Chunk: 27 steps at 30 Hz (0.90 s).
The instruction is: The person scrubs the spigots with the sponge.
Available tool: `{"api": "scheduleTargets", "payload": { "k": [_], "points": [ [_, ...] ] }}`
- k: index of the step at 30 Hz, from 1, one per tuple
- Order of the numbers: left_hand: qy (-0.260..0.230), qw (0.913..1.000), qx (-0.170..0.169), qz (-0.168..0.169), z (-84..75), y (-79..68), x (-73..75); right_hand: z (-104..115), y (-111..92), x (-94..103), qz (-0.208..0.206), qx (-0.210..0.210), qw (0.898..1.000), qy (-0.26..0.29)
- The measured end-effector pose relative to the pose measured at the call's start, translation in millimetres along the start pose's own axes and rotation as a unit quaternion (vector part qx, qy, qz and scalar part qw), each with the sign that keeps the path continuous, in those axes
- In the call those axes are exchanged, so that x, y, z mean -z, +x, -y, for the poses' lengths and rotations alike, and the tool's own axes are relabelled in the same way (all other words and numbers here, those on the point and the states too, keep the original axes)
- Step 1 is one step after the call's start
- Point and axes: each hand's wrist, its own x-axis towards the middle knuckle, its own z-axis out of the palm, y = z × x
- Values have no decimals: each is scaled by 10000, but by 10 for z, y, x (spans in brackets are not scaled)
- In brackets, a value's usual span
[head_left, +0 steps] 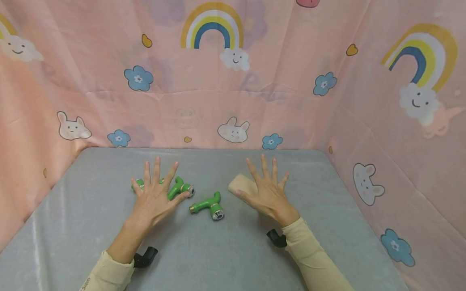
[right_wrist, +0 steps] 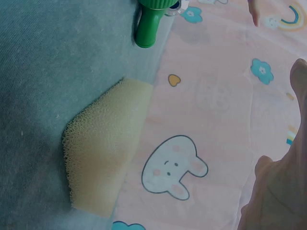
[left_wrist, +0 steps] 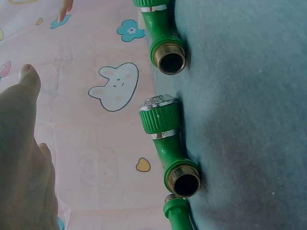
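- Left grip (head_left: 151, 204): a bare hand, fingers spread wide and straight, holding nothing; it hovers over the left part of the surface (head_left: 233, 258).
- Right grip (head_left: 269, 196): also spread wide and holding nothing, above the surface beside the sponge.
- Middle tap (head_left: 176, 189): just beyond the left thumb in the head view, partly covered by the hand.
- Left tap (head_left: 138, 184): mostly hidden behind the left fingers, so how it lies cannot be told.
- Near tap (head_left: 205, 204): on the surface between the hands, spout away from the person, threaded end to the left.
- The taps look stiff and hard to damage, probably of modest weight; the smooth green body may slip or roll. The best hold is likely round the body between knob (head_left: 216, 209) and threaded end (head_left: 192, 208); the ribbed knob gives more bite but might turn.
- Sponge (head_left: 240, 182): lies flat beyond the right thumb. It should be light and soft, squashing easily; a gentle pinch across its sides would do.
- Farther out, pink cloth (head_left: 284, 105) hangs behind the surface.
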Motion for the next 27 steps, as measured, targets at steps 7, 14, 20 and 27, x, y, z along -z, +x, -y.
{"api": "scheduleTargets", "payload": {
  "k": [7, 14, 20, 27],
  "points": [
    [-18, 10000, 17, 8, -2, 5, 1, -1, 2, 5, -19, -2, 10000, -21],
    [-38, 10000, 44, 61, -5, 0, -5, -3, 4, -4, -38, 0, 10000, -21],
    [-619, 9976, -136, 262, -75, 17, -39, -17, 25, -23, 36, -70, 10000, -56],
    [-1555, 9818, -761, 783, -239, -9, -149, -62, 69, -106, 382, 53, 9993, 6]
  ]
}}
